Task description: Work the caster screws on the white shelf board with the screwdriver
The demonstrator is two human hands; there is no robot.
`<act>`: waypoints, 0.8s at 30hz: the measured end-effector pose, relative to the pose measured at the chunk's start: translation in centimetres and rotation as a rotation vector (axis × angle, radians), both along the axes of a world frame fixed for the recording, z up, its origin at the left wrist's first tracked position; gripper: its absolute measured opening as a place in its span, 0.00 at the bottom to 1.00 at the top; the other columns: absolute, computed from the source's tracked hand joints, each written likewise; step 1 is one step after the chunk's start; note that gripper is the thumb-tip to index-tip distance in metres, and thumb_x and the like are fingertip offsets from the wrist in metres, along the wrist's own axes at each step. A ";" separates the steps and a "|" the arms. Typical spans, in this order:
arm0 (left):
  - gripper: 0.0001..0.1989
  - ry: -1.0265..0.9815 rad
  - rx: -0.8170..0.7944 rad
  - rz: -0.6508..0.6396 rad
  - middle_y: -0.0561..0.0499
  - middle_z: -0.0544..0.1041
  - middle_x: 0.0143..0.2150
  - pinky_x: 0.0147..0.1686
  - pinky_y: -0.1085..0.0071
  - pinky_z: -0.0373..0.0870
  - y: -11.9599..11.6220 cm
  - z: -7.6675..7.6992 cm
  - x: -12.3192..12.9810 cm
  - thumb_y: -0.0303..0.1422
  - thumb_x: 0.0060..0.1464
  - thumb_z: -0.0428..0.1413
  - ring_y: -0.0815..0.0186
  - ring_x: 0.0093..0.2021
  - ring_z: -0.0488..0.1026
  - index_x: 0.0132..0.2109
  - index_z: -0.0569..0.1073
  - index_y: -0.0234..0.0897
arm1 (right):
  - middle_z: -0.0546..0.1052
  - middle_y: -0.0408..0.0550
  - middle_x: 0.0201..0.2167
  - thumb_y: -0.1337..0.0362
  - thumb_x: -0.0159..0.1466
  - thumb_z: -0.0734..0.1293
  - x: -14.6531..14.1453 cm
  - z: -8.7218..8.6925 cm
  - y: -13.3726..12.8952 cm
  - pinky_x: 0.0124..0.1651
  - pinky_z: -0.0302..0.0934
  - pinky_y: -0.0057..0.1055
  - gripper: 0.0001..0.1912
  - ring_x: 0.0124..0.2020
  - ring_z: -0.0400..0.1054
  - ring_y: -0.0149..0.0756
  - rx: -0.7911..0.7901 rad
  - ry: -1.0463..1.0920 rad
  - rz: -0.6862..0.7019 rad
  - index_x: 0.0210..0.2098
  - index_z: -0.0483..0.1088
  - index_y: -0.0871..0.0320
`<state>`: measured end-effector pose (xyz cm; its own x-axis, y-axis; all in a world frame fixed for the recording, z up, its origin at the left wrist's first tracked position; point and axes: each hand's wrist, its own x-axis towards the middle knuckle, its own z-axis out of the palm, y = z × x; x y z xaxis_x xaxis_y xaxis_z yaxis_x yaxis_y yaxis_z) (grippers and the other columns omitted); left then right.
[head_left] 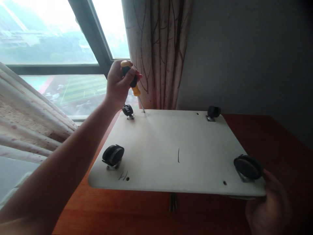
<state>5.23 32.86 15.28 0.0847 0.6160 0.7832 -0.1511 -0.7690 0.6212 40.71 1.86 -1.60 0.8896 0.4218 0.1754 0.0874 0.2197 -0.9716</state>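
Observation:
My left hand (121, 80) is wrapped round the yellow and black handle of a screwdriver (134, 81). Its tip meets the white board (156, 143) at a hole near the far left edge. My right hand (271, 199) grips the near right corner of the board, beside a black caster (248, 167). Three more black casters stand on the board: one near left (113, 155), one far left (127, 110) and one far right (213, 112). Open holes show near the front edge and at the far right, with pen marks on the surface.
Several screws (173, 202) lie on the reddish-brown wooden table (110, 209) in front of the board. Behind it hang a patterned curtain (158, 52) and a grey wall (239, 58). A window (80, 88) and another curtain (24, 114) are at the left.

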 end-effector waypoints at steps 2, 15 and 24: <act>0.11 0.009 -0.001 -0.004 0.52 0.79 0.34 0.38 0.67 0.78 0.0 0.0 -0.1 0.35 0.56 0.66 0.67 0.34 0.79 0.43 0.73 0.40 | 0.74 0.54 0.48 0.58 0.61 0.66 -0.2 0.2 -0.1 0.52 0.63 0.51 0.15 0.54 0.66 0.54 -0.009 -0.025 -0.013 0.43 0.74 0.61; 0.10 0.041 -0.023 -0.141 0.49 0.79 0.36 0.39 0.66 0.78 -1.5 0.4 -0.4 0.33 0.58 0.64 0.65 0.35 0.78 0.46 0.76 0.38 | 0.74 0.56 0.49 0.57 0.61 0.66 -0.3 0.3 0.1 0.52 0.64 0.54 0.15 0.54 0.66 0.56 -0.032 -0.065 -0.035 0.41 0.75 0.61; 0.13 0.101 -0.014 -0.177 0.49 0.79 0.37 0.40 0.61 0.76 -2.1 0.7 -0.1 0.36 0.55 0.65 0.61 0.37 0.79 0.46 0.76 0.40 | 0.77 0.49 0.45 0.64 0.59 0.66 -0.4 0.3 0.3 0.59 0.59 0.45 0.14 0.49 0.69 0.43 0.033 0.045 -0.047 0.43 0.76 0.60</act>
<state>5.17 30.72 16.01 0.2707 0.5953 0.7565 -0.2193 -0.7271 0.6506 40.34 2.12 -1.29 0.9156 0.3738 0.1480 0.0549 0.2482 -0.9671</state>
